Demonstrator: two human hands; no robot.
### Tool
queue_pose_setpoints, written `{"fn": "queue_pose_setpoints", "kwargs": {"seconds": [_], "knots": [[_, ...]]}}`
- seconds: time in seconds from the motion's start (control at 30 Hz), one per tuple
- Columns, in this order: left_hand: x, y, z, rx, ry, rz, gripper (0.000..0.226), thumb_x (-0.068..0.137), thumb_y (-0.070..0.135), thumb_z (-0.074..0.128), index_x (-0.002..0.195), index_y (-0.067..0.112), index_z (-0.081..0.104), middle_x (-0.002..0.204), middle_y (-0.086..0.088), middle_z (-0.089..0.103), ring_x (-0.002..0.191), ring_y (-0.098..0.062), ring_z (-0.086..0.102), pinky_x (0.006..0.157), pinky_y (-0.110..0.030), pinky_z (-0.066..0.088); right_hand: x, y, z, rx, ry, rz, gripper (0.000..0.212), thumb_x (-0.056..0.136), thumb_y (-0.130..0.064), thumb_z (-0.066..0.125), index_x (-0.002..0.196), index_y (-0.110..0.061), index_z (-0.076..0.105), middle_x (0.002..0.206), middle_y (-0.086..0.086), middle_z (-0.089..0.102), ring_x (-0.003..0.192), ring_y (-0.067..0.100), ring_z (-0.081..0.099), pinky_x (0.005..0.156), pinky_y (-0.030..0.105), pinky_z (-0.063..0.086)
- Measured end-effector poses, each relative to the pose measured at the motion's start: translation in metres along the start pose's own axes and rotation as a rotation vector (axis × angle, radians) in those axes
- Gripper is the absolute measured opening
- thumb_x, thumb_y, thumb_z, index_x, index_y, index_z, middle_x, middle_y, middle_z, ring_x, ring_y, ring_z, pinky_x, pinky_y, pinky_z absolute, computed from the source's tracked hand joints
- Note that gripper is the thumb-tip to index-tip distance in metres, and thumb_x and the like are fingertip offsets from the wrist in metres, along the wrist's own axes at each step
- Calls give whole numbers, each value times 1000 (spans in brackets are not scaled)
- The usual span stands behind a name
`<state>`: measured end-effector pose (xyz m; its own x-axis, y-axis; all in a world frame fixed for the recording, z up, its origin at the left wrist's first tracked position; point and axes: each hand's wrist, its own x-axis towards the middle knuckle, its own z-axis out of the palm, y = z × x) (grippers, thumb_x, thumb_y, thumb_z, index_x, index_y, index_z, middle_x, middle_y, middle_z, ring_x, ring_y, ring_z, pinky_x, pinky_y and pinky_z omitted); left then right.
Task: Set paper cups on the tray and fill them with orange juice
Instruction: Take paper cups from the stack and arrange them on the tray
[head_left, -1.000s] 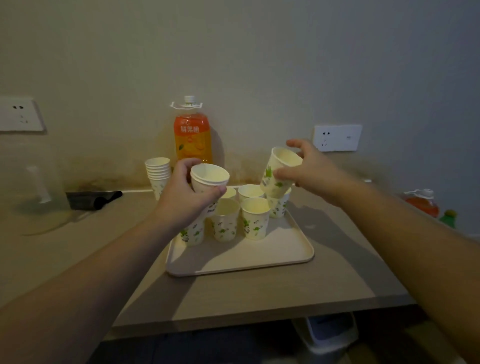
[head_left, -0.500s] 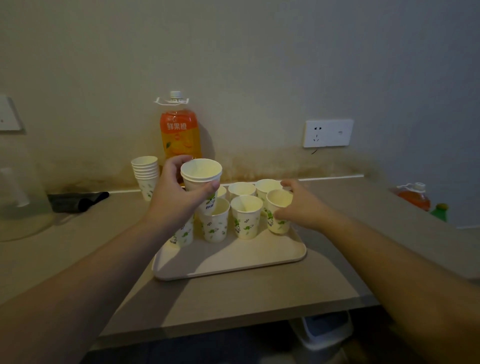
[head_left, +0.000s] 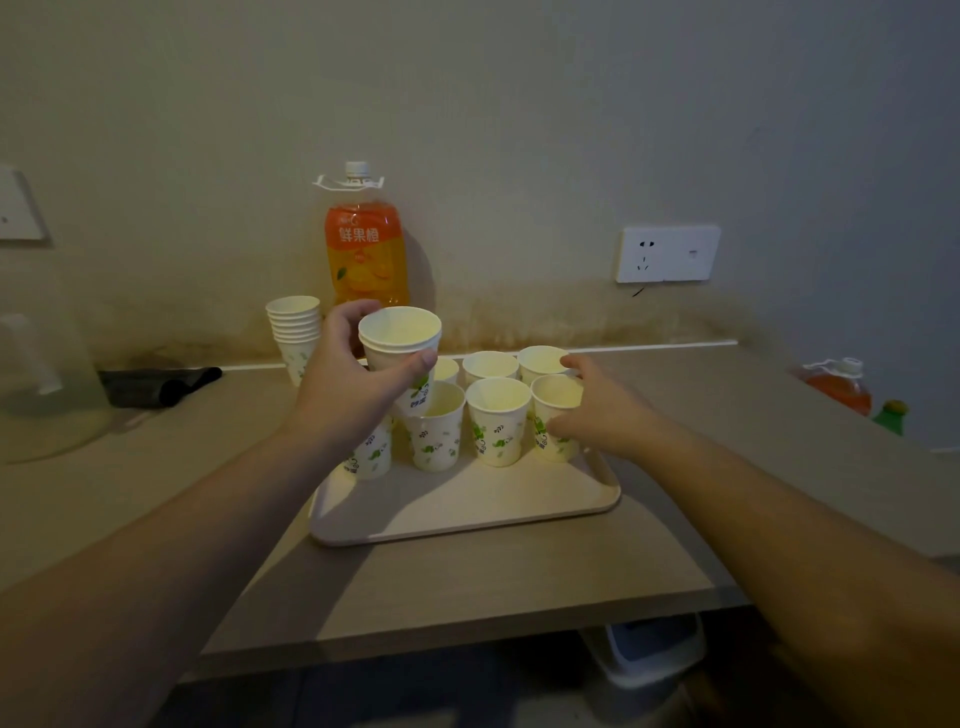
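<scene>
A beige tray (head_left: 467, 514) lies on the desk with several empty white paper cups printed with green leaves standing on its far half. My left hand (head_left: 348, 384) grips a small nested stack of cups (head_left: 400, 343) held above the tray's left cups. My right hand (head_left: 597, 410) curls round the front right cup (head_left: 553, 415), which stands on the tray. A large orange juice bottle (head_left: 363, 249) with a white cap stands against the wall behind the tray.
Another stack of cups (head_left: 293, 332) stands on the desk left of the bottle. A black object (head_left: 156, 384) lies at the far left. A second orange bottle (head_left: 836, 384) and a green cap sit at the right. A wall socket (head_left: 667, 254) is above the desk.
My right hand has brought its cup down from the air and set it at the front right of the tray. My left hand keeps its stack raised.
</scene>
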<state>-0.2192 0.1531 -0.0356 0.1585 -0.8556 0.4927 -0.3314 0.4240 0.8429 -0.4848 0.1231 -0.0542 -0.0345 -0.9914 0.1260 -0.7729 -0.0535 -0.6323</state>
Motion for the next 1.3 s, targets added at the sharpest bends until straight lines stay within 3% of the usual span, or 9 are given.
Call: {"fn": "queue_pose_setpoints", "kwargs": {"seconds": [0.2, 0.3, 0.37, 0.47, 0.6, 0.73, 0.87, 1.0, 1.3], "knots": [[1, 0, 0, 6, 0, -7, 80, 77, 37, 87, 142, 29, 41, 130, 13, 54, 120, -9, 54, 83, -18, 48, -1, -1, 0, -13, -17, 21, 99, 70, -21, 82, 152, -32, 27, 152, 3, 35, 127, 23, 48, 91, 42, 55], [2, 1, -1, 21, 0, -12, 83, 72, 37, 90, 140, 31, 42, 131, 12, 56, 121, -10, 56, 92, -27, 52, -6, -7, -5, -29, -37, 1, 97, 71, -24, 82, 151, -34, 27, 152, 5, 34, 126, 25, 49, 89, 39, 55], [3, 2, -4, 55, -4, -9, 84, 70, 39, 92, 140, 30, 46, 128, 14, 59, 116, -5, 58, 92, -29, 54, -10, -17, -11, -64, -34, -46, 93, 74, -31, 79, 151, -35, 26, 151, 5, 33, 125, 26, 49, 89, 36, 51], [3, 7, -9, 104, -26, 12, 84, 72, 42, 90, 143, 30, 48, 125, 16, 59, 108, 3, 57, 85, -23, 52, -18, -41, -17, -149, -2, -177, 82, 80, -41, 69, 151, -36, 27, 156, 2, 28, 136, 25, 39, 103, 42, 42], [1, 12, -21, 192, -80, 37, 84, 74, 44, 87, 146, 36, 44, 121, 19, 55, 104, 1, 57, 86, -28, 54, -33, -84, -11, -71, 2, -348, 64, 89, -56, 57, 147, -38, 37, 151, -2, 38, 132, 21, 44, 97, 39, 42], [-2, 9, -37, 258, -131, 60, 87, 73, 47, 87, 147, 37, 43, 129, 13, 58, 111, -8, 60, 92, -37, 57, -43, -120, 6, 81, -83, -415, 65, 91, -63, 51, 148, -36, 38, 148, -6, 45, 129, 15, 48, 97, 38, 47], [-7, 7, -55, 322, -175, 92, 91, 70, 57, 84, 149, 37, 41, 136, 14, 59, 118, -10, 60, 94, -44, 58, -42, -142, 25, 158, -179, -399, 71, 88, -66, 54, 150, -37, 33, 149, -6, 45, 129, 16, 49, 100, 40, 49], [-14, 9, -70, 381, -179, 116, 93, 73, 46, 87, 152, 35, 40, 139, 19, 53, 122, -6, 57, 96, -35, 56, -39, -158, 37, 219, -234, -375, 73, 86, -64, 57, 149, -38, 32, 145, -5, 49, 124, 16, 52, 100, 45, 50], [-27, 5, -99, 395, -177, 97, 95, 73, 37, 89, 153, 34, 39, 141, 13, 57, 119, -4, 59, 94, -35, 58, -45, -180, 61, 220, -311, -392, 73, 87, -57, 62, 149, -37, 29, 127, -10, 51, 110, 14, 58, 90, 40, 57]]}}
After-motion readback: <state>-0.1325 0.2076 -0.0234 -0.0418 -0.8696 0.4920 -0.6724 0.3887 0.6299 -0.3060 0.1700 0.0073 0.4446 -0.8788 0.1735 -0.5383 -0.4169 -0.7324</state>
